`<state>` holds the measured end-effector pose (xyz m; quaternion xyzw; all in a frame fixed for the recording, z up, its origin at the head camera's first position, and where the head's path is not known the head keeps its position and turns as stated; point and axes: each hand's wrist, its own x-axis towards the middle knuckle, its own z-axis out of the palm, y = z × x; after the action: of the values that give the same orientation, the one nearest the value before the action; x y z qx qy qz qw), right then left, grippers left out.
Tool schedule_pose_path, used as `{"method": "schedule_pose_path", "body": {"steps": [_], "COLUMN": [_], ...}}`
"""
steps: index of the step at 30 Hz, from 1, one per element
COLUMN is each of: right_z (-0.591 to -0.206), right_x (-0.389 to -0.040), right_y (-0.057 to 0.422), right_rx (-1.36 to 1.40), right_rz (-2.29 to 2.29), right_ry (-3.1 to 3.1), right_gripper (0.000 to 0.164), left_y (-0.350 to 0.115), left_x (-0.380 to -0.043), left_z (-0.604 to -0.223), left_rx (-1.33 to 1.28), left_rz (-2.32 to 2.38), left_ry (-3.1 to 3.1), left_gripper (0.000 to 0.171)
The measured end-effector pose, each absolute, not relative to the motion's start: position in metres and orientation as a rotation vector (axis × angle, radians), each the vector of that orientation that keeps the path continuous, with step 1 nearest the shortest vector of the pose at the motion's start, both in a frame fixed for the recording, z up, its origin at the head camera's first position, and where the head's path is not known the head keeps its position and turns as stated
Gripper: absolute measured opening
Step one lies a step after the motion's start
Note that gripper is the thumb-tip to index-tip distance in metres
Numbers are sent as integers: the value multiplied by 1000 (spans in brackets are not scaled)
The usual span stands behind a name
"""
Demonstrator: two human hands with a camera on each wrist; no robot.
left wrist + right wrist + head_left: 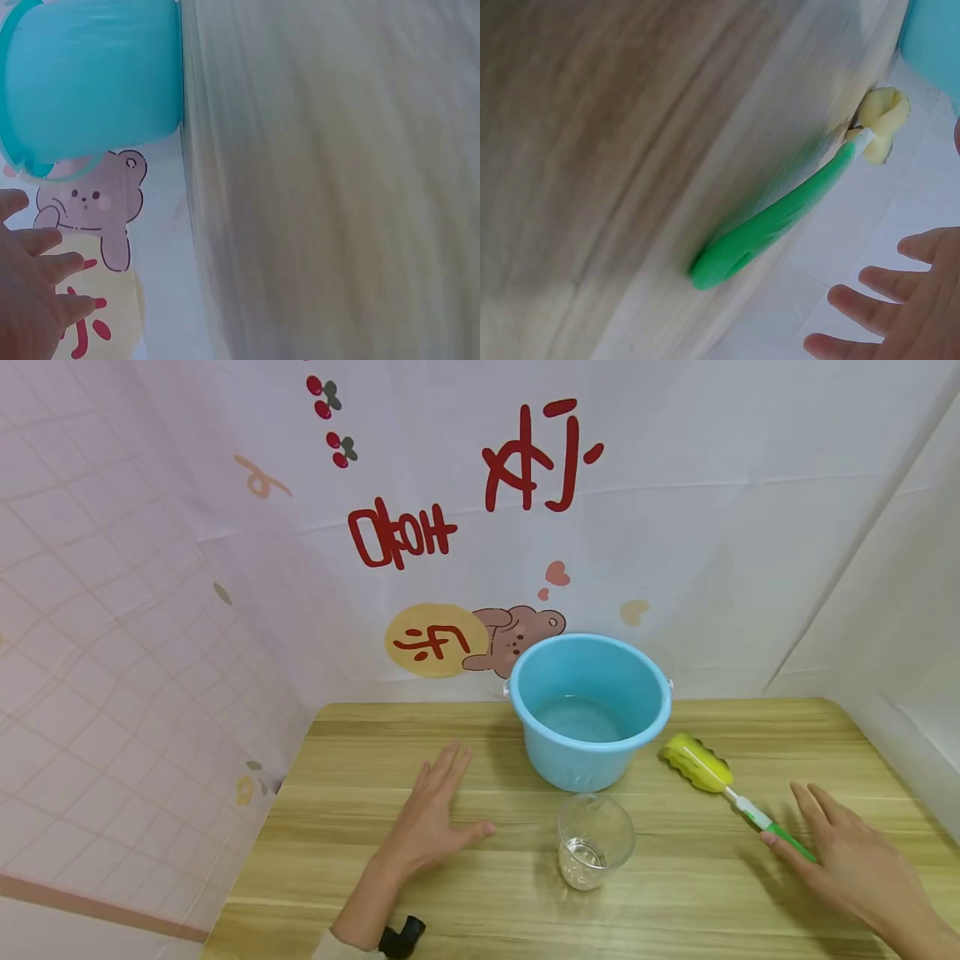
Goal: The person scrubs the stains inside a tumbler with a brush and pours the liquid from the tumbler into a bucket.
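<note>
A clear plastic cup (595, 847) stands upright on the wooden table between the two hands. Behind it is a light blue bucket (573, 764) with some water in the bottom. My left hand (429, 828), fingers extended and thumb spread towards the cup, holds nothing. To the right lies a sponge cup brush (752, 812) with a yellow head (697, 762) and a green handle (772, 225). Near the handle's end is my right hand (862, 864); in the right wrist view its spread fingers stand apart from the brush.
The wooden table (360, 752) meets a white printed cloth (720, 568) behind the bucket. More cloth hangs on the left and right sides. A black strap piece (402, 937) shows beside the left wrist.
</note>
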<state>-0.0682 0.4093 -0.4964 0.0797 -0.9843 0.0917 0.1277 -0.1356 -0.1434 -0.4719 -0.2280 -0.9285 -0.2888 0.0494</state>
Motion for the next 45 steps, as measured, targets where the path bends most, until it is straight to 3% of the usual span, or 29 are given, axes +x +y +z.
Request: {"method": "schedule_pose_path", "body": {"steps": [30,45], "right_z": [-496,-502], "right_x": [-67,-68], "right_y": [411,411], "right_rx": [116,137], "right_rz": [293,341], "right_ry": [-3073,-3100], "right_gripper": [76,54], "left_y": [-90,-64], "left_x": [-124,-122], "left_z": [-471,-470], "left_rx": [-888,-1075], "left_rz": [-1165,-1236], "left_ry": [-2942,-2912], "left_gripper": [117,120]}}
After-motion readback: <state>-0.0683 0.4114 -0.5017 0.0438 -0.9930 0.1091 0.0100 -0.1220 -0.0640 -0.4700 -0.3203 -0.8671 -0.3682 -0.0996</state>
